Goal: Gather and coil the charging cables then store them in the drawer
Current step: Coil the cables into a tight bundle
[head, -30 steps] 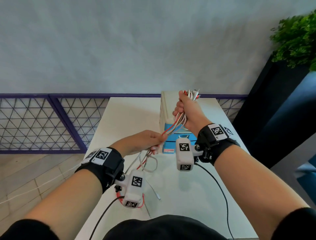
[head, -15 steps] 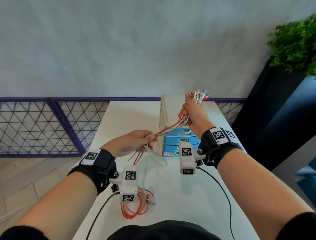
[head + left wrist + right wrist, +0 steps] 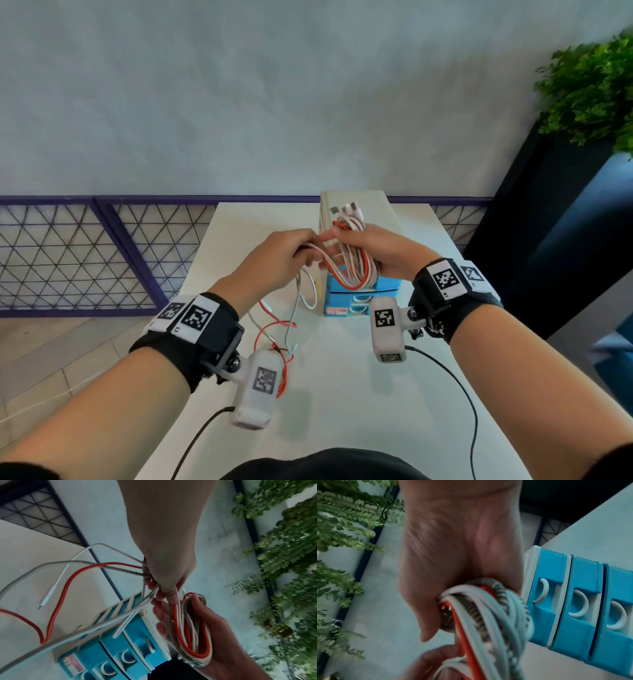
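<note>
Head view, w/ both wrist views. The right hand (image 3: 383,255) is held above the white worktop (image 3: 342,394), in front of the small drawer unit (image 3: 356,219); its fingers are curled round a looped bundle of charging cables (image 3: 356,263) (red, white and braided grey), plug ends sticking up past the far side of the hand. In the right wrist view the same coil (image 3: 488,608) fills the palm, just beside the blue drawer fronts (image 3: 573,601), which all appear pushed in.

The left hand (image 3: 274,263) is close to the right, fingertips nearly touching it. Its fingers (image 3: 169,592) pinch several strands that run from the bundle; from this pinch the loose tails drop toward the worktop. Seen from the left wrist: a red cable (image 3: 58,588), a braided grey cable (image 3: 56,563) and a thin white cable (image 3: 56,580) w/ its plug lying near the worktop surface. In the head view the red slack (image 3: 274,329) lies on the worktop below the left wrist, partly hidden by the wrist camera.

Background: grey wall, purple lattice rail (image 3: 85,246), green plant (image 3: 589,85) at right.
</note>
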A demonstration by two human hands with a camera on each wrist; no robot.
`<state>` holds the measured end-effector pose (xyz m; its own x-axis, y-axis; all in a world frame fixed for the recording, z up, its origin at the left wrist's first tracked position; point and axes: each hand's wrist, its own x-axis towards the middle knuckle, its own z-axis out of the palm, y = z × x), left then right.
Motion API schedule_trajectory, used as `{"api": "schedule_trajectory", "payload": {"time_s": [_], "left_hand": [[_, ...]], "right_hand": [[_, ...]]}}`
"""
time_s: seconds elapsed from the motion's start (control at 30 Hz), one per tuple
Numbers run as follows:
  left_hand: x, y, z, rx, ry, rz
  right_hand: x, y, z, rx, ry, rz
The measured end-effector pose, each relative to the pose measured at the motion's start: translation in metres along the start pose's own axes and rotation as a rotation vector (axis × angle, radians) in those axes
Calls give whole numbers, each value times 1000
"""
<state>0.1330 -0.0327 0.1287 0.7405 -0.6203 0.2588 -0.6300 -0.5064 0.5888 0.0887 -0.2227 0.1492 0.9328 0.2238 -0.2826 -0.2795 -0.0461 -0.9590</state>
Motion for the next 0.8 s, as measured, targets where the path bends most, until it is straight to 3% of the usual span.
{"api": "schedule_trajectory", "payload": {"time_s": [0.1,0.23,0.33,0.5,0.67,0.8], "left_hand": [[3,12,0,11,-5,-19],[3,18,1,83,-14,-16],[9,18,0,115,-57,-12],[20,14,-8,94,-295,-144],[19,3,-5,300,-338,-142],[13,-11,5,143,-355,-246]], "right_hand": [[1,3,3,13,-154,96],[1,4,2,8,-240,136],[-1,2,3,-113,-172,105],[-4,-4,4,-308,-65,71],[-6,-2,11,-210,83,1],[-1,5,15,-86,209,-31]]}}
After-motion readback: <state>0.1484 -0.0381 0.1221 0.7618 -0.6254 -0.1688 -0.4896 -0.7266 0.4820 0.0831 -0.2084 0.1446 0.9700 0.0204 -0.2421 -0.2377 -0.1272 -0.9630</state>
